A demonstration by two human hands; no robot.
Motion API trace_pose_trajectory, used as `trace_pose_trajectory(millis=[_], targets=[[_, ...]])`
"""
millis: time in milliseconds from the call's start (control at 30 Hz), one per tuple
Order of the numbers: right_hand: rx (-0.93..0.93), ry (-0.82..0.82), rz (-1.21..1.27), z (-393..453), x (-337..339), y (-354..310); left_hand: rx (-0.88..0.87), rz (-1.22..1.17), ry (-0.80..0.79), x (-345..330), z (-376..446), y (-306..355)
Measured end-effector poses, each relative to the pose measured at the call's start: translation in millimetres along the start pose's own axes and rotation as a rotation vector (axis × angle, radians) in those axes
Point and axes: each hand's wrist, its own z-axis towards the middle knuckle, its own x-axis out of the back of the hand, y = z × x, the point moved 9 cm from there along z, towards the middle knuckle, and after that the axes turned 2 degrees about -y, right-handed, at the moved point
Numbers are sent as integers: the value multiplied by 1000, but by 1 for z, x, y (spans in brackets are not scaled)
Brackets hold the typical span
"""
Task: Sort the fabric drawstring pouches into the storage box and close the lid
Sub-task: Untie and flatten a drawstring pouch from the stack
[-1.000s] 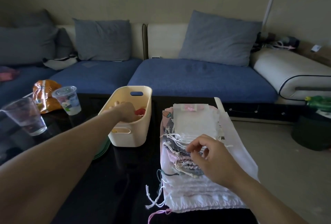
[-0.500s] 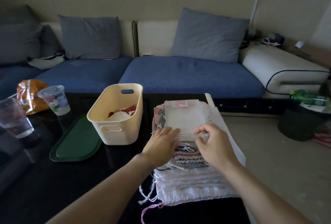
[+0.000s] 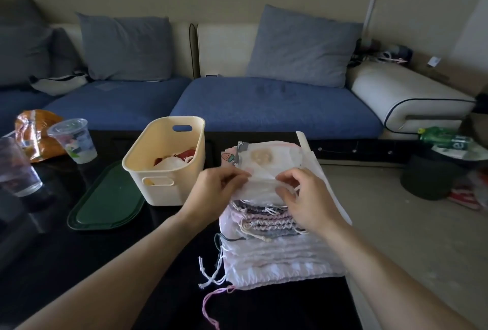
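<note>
Two bare forearms enter from the near edge over a glossy black table (image 3: 79, 263). Nearest lies a stack of gathered fabric drawstring pouches (image 3: 274, 250), white, pink and grey, cords trailing off its left side, a pink cord loop (image 3: 208, 308) nearest of all. At the stack's middle, the left hand (image 3: 211, 192) and right hand (image 3: 309, 197) each pinch an edge of a thin white translucent pouch (image 3: 261, 179), fingers curled on the fabric, raising its near edge just above the stack. Beyond it, another white pouch with a pale tan motif (image 3: 264, 156) and a strawberry-print pouch (image 3: 229, 158) beneath. Left of the stack, a dark green oval plastic lid (image 3: 105, 205) lies flat, touching the cream plastic storage box with cut-out handles (image 3: 163, 192), open-topped, holding white and red pouches. Farther left: two clear plastic cups (image 3: 72, 139), an orange snack bag (image 3: 34, 134). Farthest: a blue sofa (image 3: 264, 107) with grey cushions (image 3: 301, 47).
</note>
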Motion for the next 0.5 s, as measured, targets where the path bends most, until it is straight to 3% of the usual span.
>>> trace_pose_trajectory(millis=[67,167,367,500], targets=[[-30,-65,38,1,-6,3,93,-88,38,8,2,-10],[-70,-71,60,1,-11,7,164,-80,-52,5,2,-19],[-68,28,-4,5,-7,11,151,96,-182,5,2,-34],[-72,60,-50,8,3,10,152,186,-166,16,4,-36]])
